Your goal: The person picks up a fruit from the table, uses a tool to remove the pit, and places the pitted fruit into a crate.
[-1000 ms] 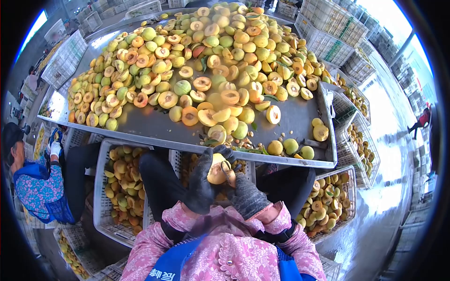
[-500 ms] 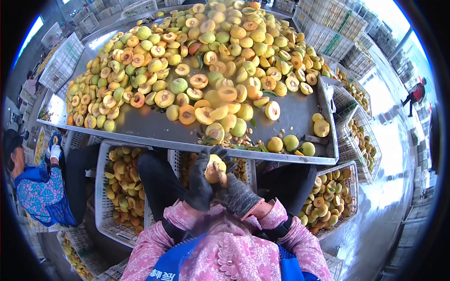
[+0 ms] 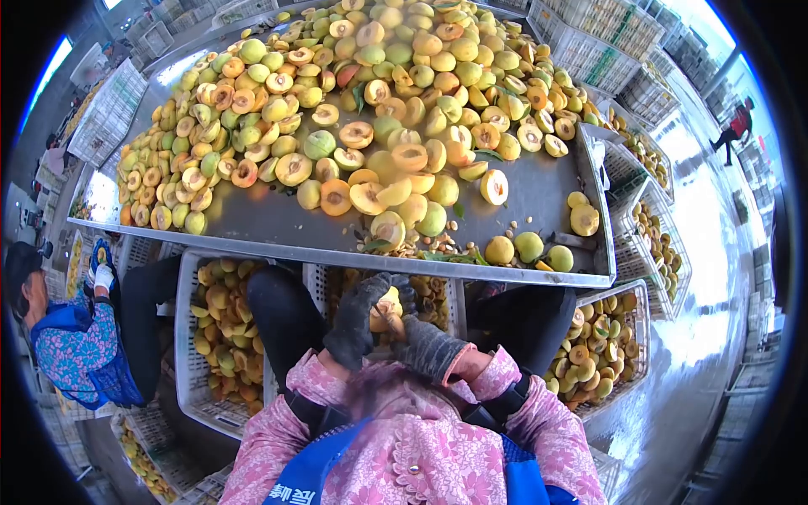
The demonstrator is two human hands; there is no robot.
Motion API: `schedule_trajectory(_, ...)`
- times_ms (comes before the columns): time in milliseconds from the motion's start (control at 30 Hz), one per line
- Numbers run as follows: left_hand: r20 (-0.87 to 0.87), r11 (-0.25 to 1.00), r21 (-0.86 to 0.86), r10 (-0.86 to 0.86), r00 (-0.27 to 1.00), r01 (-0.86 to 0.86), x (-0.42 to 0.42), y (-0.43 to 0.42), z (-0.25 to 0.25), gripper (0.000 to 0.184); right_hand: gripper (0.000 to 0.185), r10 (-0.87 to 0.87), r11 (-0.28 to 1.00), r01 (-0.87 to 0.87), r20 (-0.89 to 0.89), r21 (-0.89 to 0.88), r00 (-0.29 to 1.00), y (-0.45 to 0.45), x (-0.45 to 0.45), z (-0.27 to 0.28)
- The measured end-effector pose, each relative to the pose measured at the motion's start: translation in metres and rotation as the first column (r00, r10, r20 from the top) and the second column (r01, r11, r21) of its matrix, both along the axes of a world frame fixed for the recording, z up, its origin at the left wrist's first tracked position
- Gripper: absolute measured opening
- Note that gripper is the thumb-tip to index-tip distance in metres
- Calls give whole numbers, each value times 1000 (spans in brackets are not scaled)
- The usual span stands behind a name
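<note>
Lowered fruit [image 3: 386, 311] between gloved fingers [image 3: 406, 295]

Partly hidden yellow fruit [image 3: 386, 310] between left hand [image 3: 353, 320] and right hand [image 3: 429, 346].

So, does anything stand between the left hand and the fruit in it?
Nothing visible except its dark glove: the left hand holds the fruit. The right hand is close beside it; whether anything lies between them is unclear.
</note>
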State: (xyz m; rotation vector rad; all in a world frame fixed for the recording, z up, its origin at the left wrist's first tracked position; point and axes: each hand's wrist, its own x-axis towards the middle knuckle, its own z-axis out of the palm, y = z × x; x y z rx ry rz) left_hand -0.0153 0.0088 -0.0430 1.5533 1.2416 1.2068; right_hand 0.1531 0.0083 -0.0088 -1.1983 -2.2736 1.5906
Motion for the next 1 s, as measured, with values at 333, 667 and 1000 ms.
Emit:
schedule_trajectory(333, -303, 972, 234, 79, 950, -7, -3, -7, -11, 30, 44, -35, 986, -16, -306, -164, 951, -1, -8, -26)
schedule_trajectory(667, 705, 915, -373, 173, 687, 153, 4, -4, -21, 40, 23, -482, 453, -88, -327, -887, 813, -8, -1, 1)
schedule_trajectory(1000, 868, 870, -456, 388, 309, 187, 21, -9, -69, 39, 21, -649, 242, -176, -294, -954, 702, -21, -1, 14)
